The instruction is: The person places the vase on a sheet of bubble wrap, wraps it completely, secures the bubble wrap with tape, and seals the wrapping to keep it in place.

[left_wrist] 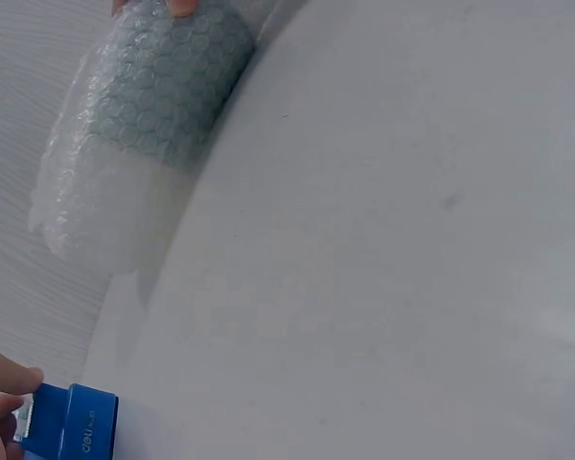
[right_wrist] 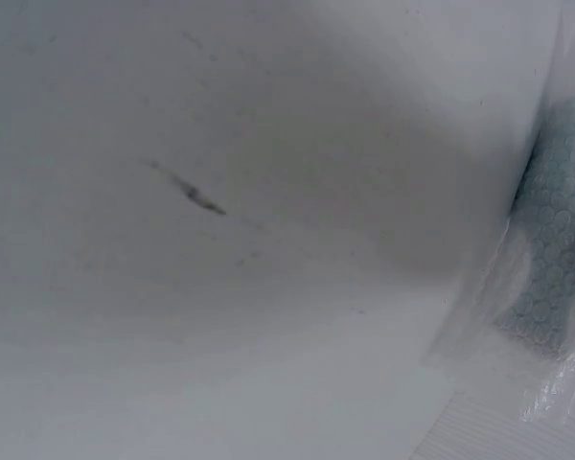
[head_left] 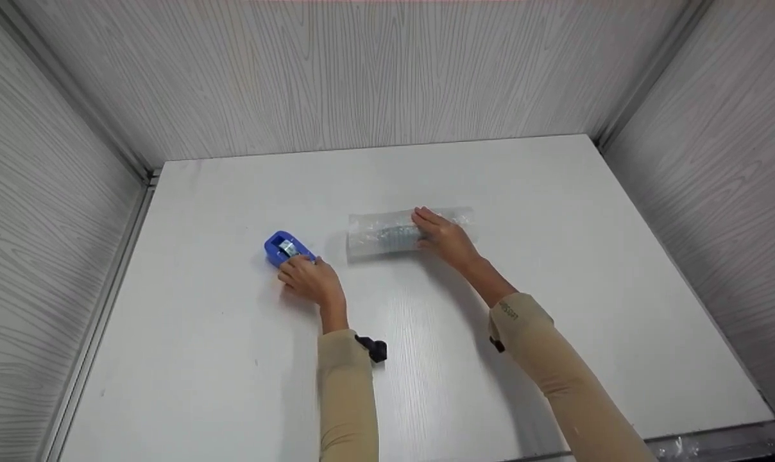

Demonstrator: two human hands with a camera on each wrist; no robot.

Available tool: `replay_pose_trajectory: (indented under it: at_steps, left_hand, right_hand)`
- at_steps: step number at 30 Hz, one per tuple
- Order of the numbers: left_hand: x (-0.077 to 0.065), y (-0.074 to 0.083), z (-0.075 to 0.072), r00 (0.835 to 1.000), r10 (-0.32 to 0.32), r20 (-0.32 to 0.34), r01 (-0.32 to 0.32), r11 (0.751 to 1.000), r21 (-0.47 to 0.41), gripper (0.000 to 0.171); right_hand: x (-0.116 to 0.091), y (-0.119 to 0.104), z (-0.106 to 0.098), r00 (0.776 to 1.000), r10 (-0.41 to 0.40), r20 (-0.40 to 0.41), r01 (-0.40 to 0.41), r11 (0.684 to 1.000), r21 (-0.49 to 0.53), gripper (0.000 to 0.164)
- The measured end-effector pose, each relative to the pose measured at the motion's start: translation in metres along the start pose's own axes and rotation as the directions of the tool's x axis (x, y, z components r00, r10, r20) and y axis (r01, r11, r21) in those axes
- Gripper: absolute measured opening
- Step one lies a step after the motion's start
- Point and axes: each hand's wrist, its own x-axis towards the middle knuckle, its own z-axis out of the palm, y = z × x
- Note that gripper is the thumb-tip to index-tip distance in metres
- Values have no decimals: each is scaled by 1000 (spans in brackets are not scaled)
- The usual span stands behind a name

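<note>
A bubble-wrapped bundle (head_left: 378, 237) lies crosswise near the middle of the table, its dark bluish contents showing through the clear wrap. My right hand (head_left: 450, 244) grips it right of centre, fingers over the far side and thumb at the near side. To the left is a blue tape dispenser (head_left: 276, 252) with a roll in its well. My left hand (head_left: 312, 281) holds its near end between thumb and fingers. The left wrist view shows fingertips (left_wrist: 24, 379) at the edge of the dispenser (left_wrist: 88, 422). In the right wrist view the bundle (right_wrist: 553, 211) fills the right edge.
The white table (head_left: 233, 372) is bounded by a wood-grain panel (head_left: 362, 77) at the back and similar panels on both sides. A metal rail (head_left: 99, 346) runs along the left edge. Clear plastic (head_left: 679, 447) shows at the front right corner.
</note>
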Motion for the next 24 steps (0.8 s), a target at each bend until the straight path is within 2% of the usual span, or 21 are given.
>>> replay_pose_trajectory:
  at_steps: [4, 10, 14, 21, 24]
  left_hand:
    - [1, -2, 2, 1000, 1, -21, -2, 1000, -19, 20]
    - [1, -3, 6, 1000, 5, -17, -6, 1000, -22, 23]
    - [0, -3, 6, 999, 12, -47, -14, 999, -29, 20]
    - [0, 0, 7, 994, 93, -58, -89, 994, 69, 20]
    - [0, 0, 7, 993, 110, -50, -107, 992, 69, 18]
  right_hand:
    - [-1, 0, 0, 1000, -10, 3, 10, 1000, -13, 55]
    - [-2, 1, 0, 1000, -8, -9, 8, 999, -37, 56]
    - [-2, 0, 0, 1000, -6, 8, 6, 999, -41, 56]
    - [0, 1, 1, 1000, -4, -10, 3, 999, -47, 56]
    - [0, 1, 1, 1000, -12, -15, 12, 999, -48, 55]
